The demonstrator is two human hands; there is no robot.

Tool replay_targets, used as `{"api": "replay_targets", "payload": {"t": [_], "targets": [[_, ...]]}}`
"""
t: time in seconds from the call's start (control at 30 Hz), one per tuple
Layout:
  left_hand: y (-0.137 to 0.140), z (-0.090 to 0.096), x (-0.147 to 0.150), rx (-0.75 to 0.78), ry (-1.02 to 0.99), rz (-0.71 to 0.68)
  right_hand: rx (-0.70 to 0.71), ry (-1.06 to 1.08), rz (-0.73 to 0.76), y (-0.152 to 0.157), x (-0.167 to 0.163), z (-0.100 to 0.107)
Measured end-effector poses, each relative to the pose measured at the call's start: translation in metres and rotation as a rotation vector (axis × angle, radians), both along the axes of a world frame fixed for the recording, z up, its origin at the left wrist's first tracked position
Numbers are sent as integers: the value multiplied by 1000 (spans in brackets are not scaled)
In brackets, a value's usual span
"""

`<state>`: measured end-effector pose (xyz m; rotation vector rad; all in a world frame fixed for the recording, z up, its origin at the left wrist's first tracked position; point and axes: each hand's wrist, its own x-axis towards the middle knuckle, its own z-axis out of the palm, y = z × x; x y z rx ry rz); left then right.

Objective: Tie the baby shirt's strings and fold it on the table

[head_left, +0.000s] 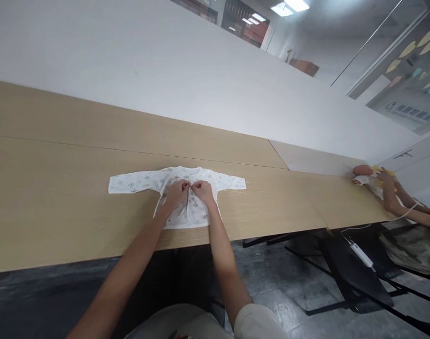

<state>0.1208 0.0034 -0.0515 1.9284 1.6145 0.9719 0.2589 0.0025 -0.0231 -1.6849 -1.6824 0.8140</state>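
Note:
A small white baby shirt (pixel 194 214) with a scattered print lies flat on the wooden table, its sleeves spread to both sides and its neckline away from me. My left hand (pixel 177 193) pinches the front opening a little below the collar. Close beside it, my right hand (pixel 203 190) pinches the other edge of that opening. The fingertips of both hands almost meet at the middle of the chest. Whatever small fastening sits between them is hidden by the fingers.
The long wooden table (pixel 59 207) runs along a white wall (pixel 130 61). At the far right another person's arms (pixel 394 193) handle a doll (pixel 363 175). Black folding chairs (pixel 345 268) stand below, with a white power strip (pixel 361 255) on one.

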Motion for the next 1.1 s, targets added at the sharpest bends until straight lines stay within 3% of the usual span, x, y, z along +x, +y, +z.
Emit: {"api": "replay_targets", "payload": {"t": [0.23,0.67,0.93,1.1], "targets": [[1,-4,1,81,19,-7,6,-20,-16,0,-2,1],[-3,1,1,92,-154,-13,-45,230,-48,7,-1,-12],[1,-5,0,111,-70,32,-156,464,-71,9,2,-14],[1,-7,-2,93,-20,-21,-153,463,-52,9,0,-15]]}}
